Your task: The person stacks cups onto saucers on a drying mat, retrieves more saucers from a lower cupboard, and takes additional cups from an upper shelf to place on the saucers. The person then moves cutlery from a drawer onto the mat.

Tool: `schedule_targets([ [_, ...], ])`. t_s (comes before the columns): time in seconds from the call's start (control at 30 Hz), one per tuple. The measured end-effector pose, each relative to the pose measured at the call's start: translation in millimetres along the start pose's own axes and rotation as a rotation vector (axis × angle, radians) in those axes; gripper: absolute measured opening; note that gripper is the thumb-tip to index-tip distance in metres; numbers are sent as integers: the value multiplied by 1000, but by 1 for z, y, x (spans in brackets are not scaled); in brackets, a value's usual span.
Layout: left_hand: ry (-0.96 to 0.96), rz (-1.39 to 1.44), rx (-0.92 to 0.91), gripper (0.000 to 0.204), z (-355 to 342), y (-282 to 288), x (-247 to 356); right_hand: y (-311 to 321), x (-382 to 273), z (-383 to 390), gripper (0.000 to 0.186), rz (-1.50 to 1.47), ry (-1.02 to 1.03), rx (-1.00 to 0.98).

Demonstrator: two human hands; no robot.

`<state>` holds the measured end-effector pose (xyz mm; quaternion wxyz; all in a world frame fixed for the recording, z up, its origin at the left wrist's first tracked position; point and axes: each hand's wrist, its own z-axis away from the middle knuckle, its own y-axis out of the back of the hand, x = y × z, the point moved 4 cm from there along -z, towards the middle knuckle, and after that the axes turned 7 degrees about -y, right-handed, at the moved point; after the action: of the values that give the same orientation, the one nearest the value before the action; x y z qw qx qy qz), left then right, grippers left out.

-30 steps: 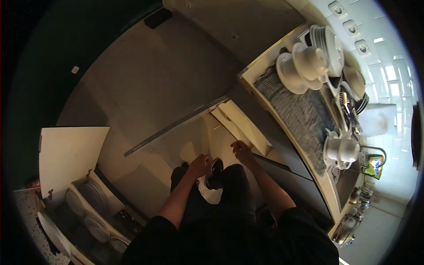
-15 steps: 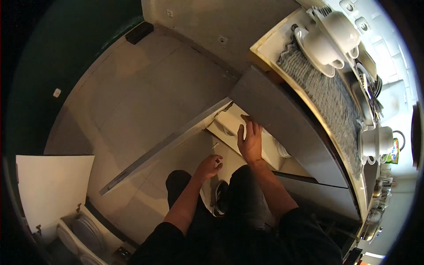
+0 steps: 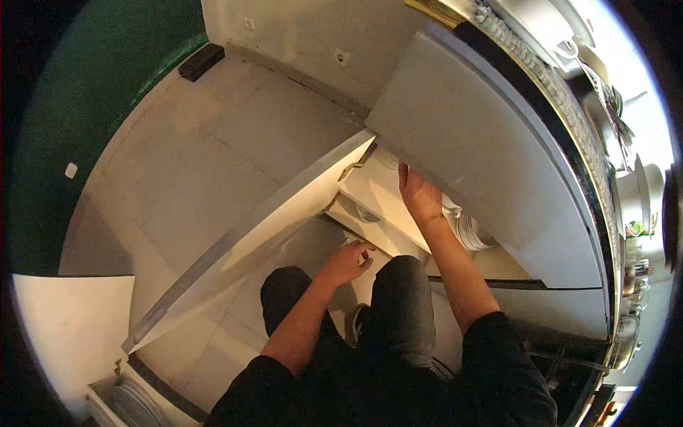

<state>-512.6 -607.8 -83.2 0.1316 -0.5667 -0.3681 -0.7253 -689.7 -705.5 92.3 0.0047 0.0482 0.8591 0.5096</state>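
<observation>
My right hand [image 3: 421,197] reaches into an open lower cabinet. Its thumb side shows, but most of its fingers are hidden behind the grey front panel [image 3: 462,135]. Just to its right, a stack of white plates [image 3: 472,231] sits on the white shelf [image 3: 384,186]. More stacked white dishes [image 3: 388,158] show at the far end of that shelf, partly covered by the panel. Lower down, a round dish [image 3: 364,212] rests inside. My left hand [image 3: 348,262] hovers by my knees, holding nothing, its fingers loosely bent and apart.
The opened cabinet door [image 3: 249,224] sticks out over the tiled floor on my left. A second cabinet with an open white door [image 3: 71,320] and stacked plates [image 3: 131,404] stands at lower left. Crockery such as a white bowl [image 3: 544,25] lines the counter at right.
My right hand has gone deeper into the cabinet, its fingers passing behind the panel. My left hand has shifted slightly. The view has moved closer to the cabinet, showing more of its shelves.
</observation>
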Motion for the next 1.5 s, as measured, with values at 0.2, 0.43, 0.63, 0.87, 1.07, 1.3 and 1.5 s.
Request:
schedule_targets([
  [0.2,-96,-21,30,33,-11,10,-18,-27,13,-8,33,491,112,160],
  [0.43,-94,65,115,35,1,27,-16,-23,42,-37,46,372,79,-459],
  [0.63,-129,60,147,36,-2,34,-1,-72,82,-11,40,959,120,284],
  [0.87,-93,110,189,39,-2,40,-8,-50,71,-11,30,267,21,317],
  [1.07,-230,297,367,35,-5,55,40,-38,68,-5,29,167,-33,215],
  [1.3,-194,769,360,45,-29,70,84,-32,62,20,33,-111,-200,-13],
  [1.5,-281,1247,298,62,-58,68,108,-18,57,43,18,-276,-171,78],
])
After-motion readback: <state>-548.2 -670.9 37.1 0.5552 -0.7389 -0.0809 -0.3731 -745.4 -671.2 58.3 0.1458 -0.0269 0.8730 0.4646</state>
